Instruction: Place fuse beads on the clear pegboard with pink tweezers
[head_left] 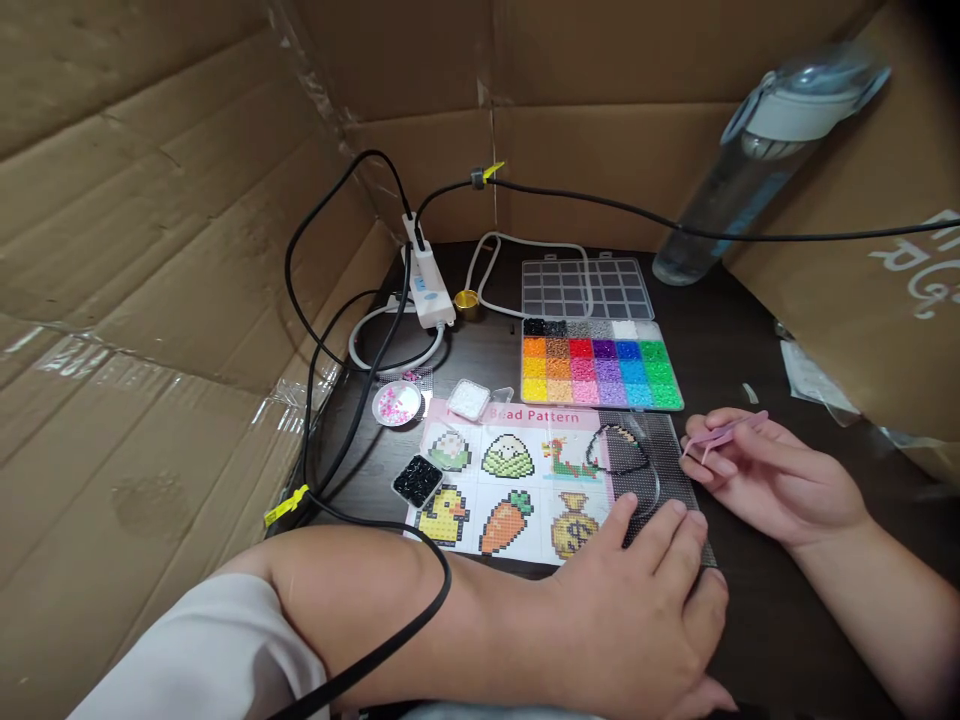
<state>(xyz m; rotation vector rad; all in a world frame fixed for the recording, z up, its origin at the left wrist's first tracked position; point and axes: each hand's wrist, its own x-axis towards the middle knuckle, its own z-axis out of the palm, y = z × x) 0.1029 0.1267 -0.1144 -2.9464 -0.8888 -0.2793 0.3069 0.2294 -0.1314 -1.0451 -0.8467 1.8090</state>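
Observation:
My left hand [649,590] lies with its fingers spread over the lower part of a clear pegboard [675,450]. On the board, a partial outline of black beads [637,463] with a few tan ones at its top can be seen. At the right, my right hand [780,480] holds pink tweezers [724,432] between thumb and fingers, their tips pointing left near the board's right edge. Under the board's left part is a bead pattern sheet [517,417] with several pictures, among them a carrot, a duck and a money bag.
Behind the sheet stands an open bead case [602,365]. Small trays hold black beads [418,481], white beads [469,399] and pink beads [397,404]. A power strip [429,285], black cables, a yellow cup [466,300] and a leaning bottle [742,180] stand farther back. Cardboard walls surround the table.

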